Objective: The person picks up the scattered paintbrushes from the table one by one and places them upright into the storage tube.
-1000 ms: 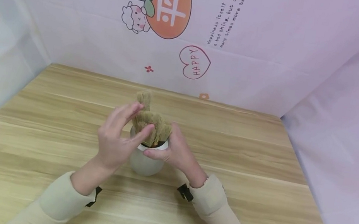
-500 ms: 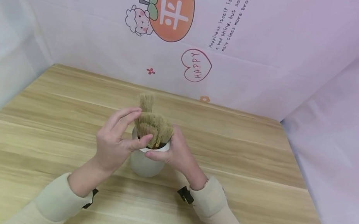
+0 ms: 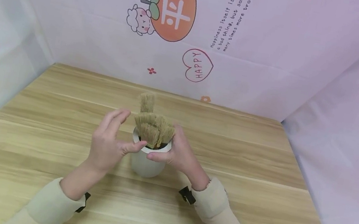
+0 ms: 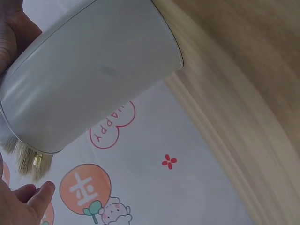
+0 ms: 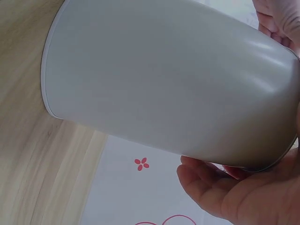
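Brushes (image 3: 153,129) stand bristles-up in a white cup (image 3: 147,161) mid-table. The right hand (image 3: 180,153) grips the cup's rim; the left hand (image 3: 107,141) hovers loose-fingered beside it. Arranging seems underway; next needs a careful pinch on one brush.

A light wooden desk (image 3: 53,154) with long pale grain bands runs up to a pinkish printed backdrop at its far edge. One thing stands directly on it, near the middle: a white, smooth, round cup (image 3: 144,163), upright, filled with tan bristly brushes (image 3: 154,127).
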`<state>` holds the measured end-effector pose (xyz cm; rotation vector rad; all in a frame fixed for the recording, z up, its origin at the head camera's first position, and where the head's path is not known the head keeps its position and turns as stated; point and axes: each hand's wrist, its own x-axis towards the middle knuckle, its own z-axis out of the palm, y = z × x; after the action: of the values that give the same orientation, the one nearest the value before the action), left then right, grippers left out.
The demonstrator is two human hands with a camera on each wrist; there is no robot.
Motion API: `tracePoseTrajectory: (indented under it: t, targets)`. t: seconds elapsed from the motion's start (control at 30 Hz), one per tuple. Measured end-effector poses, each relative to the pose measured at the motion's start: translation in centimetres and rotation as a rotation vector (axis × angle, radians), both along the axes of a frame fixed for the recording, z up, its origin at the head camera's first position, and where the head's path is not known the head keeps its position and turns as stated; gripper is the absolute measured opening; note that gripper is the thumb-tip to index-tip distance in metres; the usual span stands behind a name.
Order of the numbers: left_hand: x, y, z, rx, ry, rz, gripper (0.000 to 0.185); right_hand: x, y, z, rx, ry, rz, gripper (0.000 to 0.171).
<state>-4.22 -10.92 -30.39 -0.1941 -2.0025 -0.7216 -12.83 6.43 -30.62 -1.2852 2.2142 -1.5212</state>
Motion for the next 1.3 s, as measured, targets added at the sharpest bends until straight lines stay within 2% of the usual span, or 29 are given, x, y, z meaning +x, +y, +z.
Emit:
tracePoseTrajectory:
  t: [0.2,0.43,0.6,0.7,0.87,1.0,1.13,1.3]
  targets:
    - [-0.2,-0.1,-0.7,-0.018,-0.096,-0.019,0.104,0.0,0.0,-0.1,-0.001,-0.019,0.005,0.078]
    - [-0.2,-0.2,-1.0,0.002,-0.204,-0.027,0.109,1.6,0.2,2.9,0.009,-0.064,0.012,0.074]
    - [-0.1,-0.3,-1.0,0.039,-0.29,-0.057,0.112,1.6,0.2,2.9,0.013,-0.071,0.01,0.073]
    - [-0.2,-0.4,-1.0,0.078,-0.402,-0.098,0.117,1.4,0.2,2.7,0.005,-0.061,0.014,0.072]
    - [-0.3,-0.7,-1.0,0.134,-0.646,-0.134,0.118,0.3,0.1,0.7,-0.021,-0.038,0.018,0.075]
    - [-0.6,-0.9,-1.0,0.116,-0.771,-0.157,0.117,-0.1,0.1,-0.4,-0.007,0.002,-0.024,0.082]
    - [-0.6,-1.0,-1.3,0.091,-0.801,-0.185,0.125,0.5,0.5,-0.5,0.08,0.006,-0.122,0.094]
    - [-0.6,-1.4,-1.7,0.071,-0.792,-0.213,0.131,1.0,0.8,-0.2,0.149,-0.082,-0.182,0.104]
